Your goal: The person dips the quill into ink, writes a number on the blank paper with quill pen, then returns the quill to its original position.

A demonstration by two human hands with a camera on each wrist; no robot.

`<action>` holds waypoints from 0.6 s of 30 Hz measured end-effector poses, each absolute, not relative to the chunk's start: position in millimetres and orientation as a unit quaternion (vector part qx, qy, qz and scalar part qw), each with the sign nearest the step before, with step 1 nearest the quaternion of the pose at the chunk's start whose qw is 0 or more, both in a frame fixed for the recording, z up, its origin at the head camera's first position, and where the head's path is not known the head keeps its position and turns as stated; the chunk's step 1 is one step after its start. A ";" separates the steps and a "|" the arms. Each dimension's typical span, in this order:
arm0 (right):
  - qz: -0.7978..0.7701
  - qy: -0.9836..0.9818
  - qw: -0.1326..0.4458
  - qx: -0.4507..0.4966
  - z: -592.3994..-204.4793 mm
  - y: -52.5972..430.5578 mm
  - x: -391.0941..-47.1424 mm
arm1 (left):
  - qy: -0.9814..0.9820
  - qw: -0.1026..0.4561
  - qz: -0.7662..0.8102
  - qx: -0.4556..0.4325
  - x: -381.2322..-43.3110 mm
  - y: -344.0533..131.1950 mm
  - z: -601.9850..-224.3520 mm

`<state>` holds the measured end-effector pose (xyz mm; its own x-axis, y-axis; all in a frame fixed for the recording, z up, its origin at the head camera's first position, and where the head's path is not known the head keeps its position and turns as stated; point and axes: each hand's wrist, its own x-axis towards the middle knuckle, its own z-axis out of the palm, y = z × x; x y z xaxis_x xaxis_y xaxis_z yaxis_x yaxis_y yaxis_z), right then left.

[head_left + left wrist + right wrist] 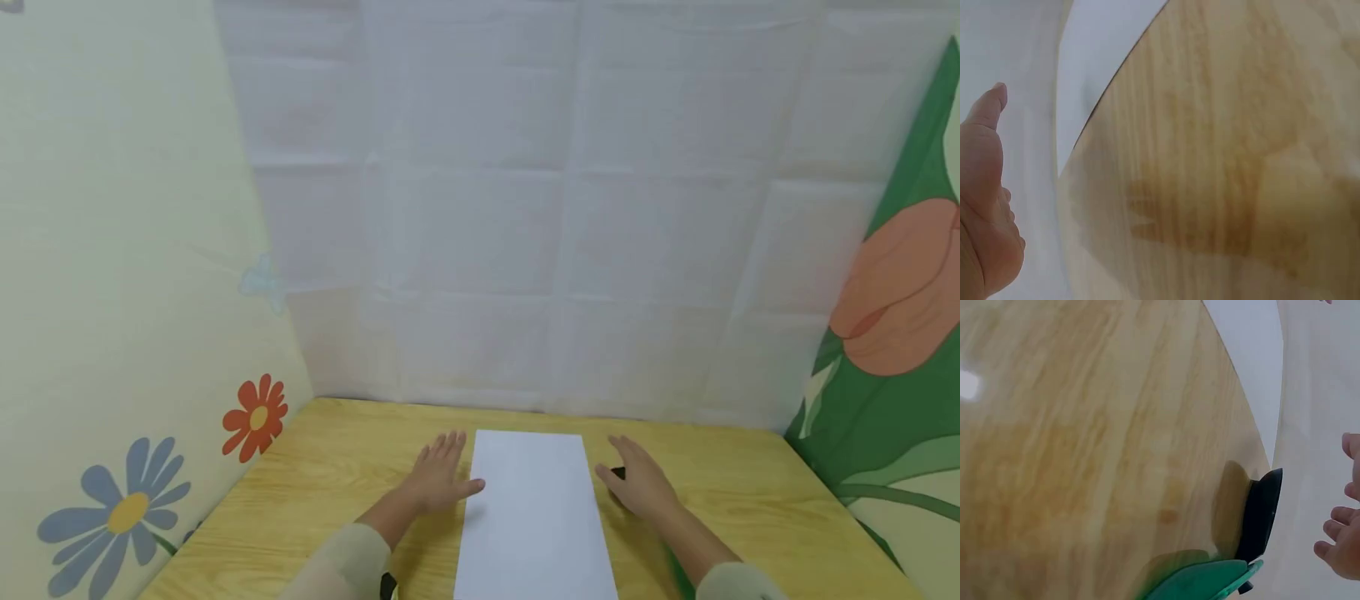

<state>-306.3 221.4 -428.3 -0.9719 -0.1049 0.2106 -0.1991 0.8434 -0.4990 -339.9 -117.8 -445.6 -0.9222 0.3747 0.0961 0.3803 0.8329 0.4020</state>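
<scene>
Left hand (437, 483) and right hand (643, 485) hover by white sheet (534, 517); fingers loose, hold nothing. Soft, flat touch likely best.

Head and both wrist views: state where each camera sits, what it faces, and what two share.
Head: on the head, facing forward and down at the white sheet and table; left hand, right hand and sleeves show.
Left wrist: on that wrist, facing table and sheet; left hand partly shows.
Right wrist: on that wrist, facing table, sheet, black piece and green piece; right hand partly shows.
Wrist views share sheet and table.
</scene>
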 end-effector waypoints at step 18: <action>0.346 -0.933 0.075 0.059 -441.9 249.1 -297.4 | -0.934 -0.041 -0.258 -0.244 -319.4 -118.5 -464.1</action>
